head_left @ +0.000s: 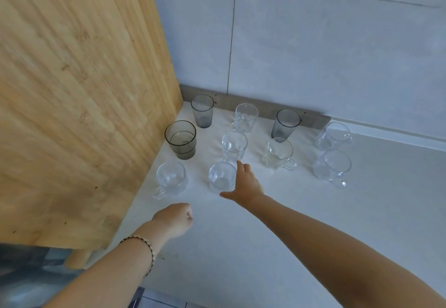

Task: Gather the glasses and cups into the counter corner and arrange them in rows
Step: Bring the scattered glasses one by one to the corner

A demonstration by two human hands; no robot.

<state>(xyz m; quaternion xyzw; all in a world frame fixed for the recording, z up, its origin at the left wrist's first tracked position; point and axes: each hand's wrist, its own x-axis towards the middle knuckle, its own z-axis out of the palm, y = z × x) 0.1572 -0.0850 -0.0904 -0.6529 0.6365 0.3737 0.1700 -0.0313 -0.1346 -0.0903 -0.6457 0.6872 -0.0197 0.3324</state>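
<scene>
Right grip (243, 183) wide around clear cup (220, 178)

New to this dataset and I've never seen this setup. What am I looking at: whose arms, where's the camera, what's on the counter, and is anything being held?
There is no robot here: these are a person's two bare arms. The single picture comes from a wide-angle camera worn on the person's head, looking forward and down. On the white counter, in the corner between a wooden panel and a tiled wall, stand three smoky grey glasses and seven clear handled cups, roughly in rows. The right hand holds the near middle clear cup between thumb and fingers. The left hand is curled and holds nothing. A bracelet sits on its wrist.
</scene>
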